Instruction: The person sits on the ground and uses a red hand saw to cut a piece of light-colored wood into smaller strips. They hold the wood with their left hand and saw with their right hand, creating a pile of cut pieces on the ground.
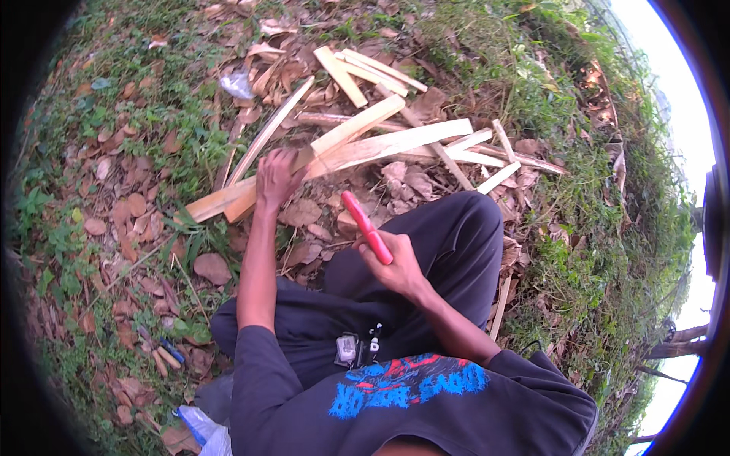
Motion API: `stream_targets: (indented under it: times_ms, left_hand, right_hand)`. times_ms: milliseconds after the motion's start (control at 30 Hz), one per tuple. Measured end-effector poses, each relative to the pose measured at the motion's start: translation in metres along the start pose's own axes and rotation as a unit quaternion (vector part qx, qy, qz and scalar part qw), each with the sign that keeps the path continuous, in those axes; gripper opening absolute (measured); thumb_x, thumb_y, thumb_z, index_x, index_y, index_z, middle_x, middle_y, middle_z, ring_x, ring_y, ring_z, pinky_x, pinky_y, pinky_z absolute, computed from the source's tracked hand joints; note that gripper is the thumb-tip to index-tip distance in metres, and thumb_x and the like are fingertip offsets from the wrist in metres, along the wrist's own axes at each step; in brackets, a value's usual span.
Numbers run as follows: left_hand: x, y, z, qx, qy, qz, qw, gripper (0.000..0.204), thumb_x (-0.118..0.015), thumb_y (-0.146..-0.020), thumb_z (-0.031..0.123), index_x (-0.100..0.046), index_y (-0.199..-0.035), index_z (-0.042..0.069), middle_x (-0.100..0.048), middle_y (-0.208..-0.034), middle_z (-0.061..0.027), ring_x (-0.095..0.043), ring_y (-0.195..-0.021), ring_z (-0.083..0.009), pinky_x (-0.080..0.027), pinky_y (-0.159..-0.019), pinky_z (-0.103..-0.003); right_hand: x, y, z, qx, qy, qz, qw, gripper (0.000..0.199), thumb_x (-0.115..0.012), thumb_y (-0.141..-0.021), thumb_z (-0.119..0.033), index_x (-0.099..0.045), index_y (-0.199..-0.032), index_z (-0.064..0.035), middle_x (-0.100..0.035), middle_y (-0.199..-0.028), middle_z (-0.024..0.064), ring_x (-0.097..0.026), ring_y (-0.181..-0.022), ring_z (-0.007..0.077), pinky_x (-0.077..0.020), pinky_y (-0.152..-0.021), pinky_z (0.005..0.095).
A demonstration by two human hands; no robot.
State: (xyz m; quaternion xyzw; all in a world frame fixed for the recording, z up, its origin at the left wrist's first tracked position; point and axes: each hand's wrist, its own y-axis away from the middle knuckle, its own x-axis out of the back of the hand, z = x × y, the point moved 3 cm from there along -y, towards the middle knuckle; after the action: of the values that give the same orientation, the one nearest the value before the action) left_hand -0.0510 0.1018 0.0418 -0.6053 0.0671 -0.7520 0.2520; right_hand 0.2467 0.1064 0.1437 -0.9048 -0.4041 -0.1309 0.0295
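My left hand point(278, 179) is closed over two pale wooden strips where they cross. One is a long plank point(395, 142) with a rough face, slanting up to the right. The other is a straighter wooden strip point(359, 126) just above it. My fingers partly hide the crossing, so I cannot tell which strip they grip more. In my right hand point(397, 266), above my bent knee, is a red stick-shaped tool point(363, 221), its upper end tilted left toward the planks. Whether a blade extends from it is not clear.
More wooden strips point(384, 70) lie scattered ahead on dry leaves and grass. A crumpled clear plastic piece point(237, 85) is near them. Several small hand tools point(169, 356) rest at the left, and a white and blue bag point(204, 430) sits by my left side.
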Motion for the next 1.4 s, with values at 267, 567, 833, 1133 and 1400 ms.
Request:
stream_targets:
  times_ms: [267,567,833,1133,1400]
  left_hand:
    - [-0.014,0.002,-0.011,0.066,0.012,-0.097,0.993,0.049,-0.071,-0.083,0.051,-0.062,-0.102,0.007,-0.071,-0.084,-0.0186,-0.071,-0.078,-0.0372,-0.055,-0.069,-0.05]
    - [-0.019,-0.006,-0.017,0.107,-0.003,-0.156,0.982,0.061,-0.065,-0.082,0.066,-0.061,-0.099,0.008,-0.071,-0.081,-0.0182,-0.071,-0.077,-0.0375,-0.055,-0.068,-0.049]
    - [-0.025,-0.01,-0.025,0.114,-0.016,-0.199,0.973,0.065,-0.06,-0.083,0.07,-0.059,-0.1,0.007,-0.07,-0.076,-0.0199,-0.07,-0.074,-0.0394,-0.055,-0.066,-0.051]
    - [-0.026,-0.016,-0.031,0.126,-0.016,-0.199,0.972,0.064,-0.06,-0.085,0.069,-0.064,-0.103,0.008,-0.07,-0.079,-0.0213,-0.07,-0.074,-0.0393,-0.055,-0.065,-0.052]
    - [-0.027,-0.016,-0.029,0.112,-0.003,-0.175,0.978,0.066,-0.059,-0.083,0.072,-0.063,-0.095,0.007,-0.07,-0.076,-0.0191,-0.071,-0.072,-0.0374,-0.055,-0.069,-0.05]
  right_hand:
    - [-0.001,-0.001,0.002,0.011,0.036,-0.07,0.997,0.015,-0.061,-0.085,-0.009,-0.067,-0.093,0.002,-0.058,-0.06,0.0112,-0.057,-0.053,0.0181,-0.0456,-0.055,0.0327]
    - [0.012,0.003,0.021,-0.013,-0.023,-0.035,0.999,0.017,-0.061,-0.088,-0.011,-0.067,-0.094,0.0032,-0.059,-0.062,0.0095,-0.055,-0.055,0.0147,-0.0453,-0.056,0.0316]
    - [0.004,0.005,0.027,-0.057,-0.037,-0.002,0.998,0.018,-0.06,-0.089,-0.012,-0.066,-0.086,0.0043,-0.057,-0.058,0.0082,-0.052,-0.05,0.0137,-0.0434,-0.053,0.0309]
    - [-0.001,-0.029,0.024,-0.039,-0.01,0.018,0.999,0.011,-0.059,-0.084,-0.01,-0.064,-0.086,0.0001,-0.057,-0.062,0.0137,-0.057,-0.054,0.0235,-0.045,-0.055,0.0359]
    - [0.004,-0.005,0.027,-0.021,0.011,0.021,1.0,0.013,-0.06,-0.084,-0.009,-0.064,-0.08,0.002,-0.059,-0.058,0.0164,-0.061,-0.048,0.027,-0.0488,-0.052,0.0365]
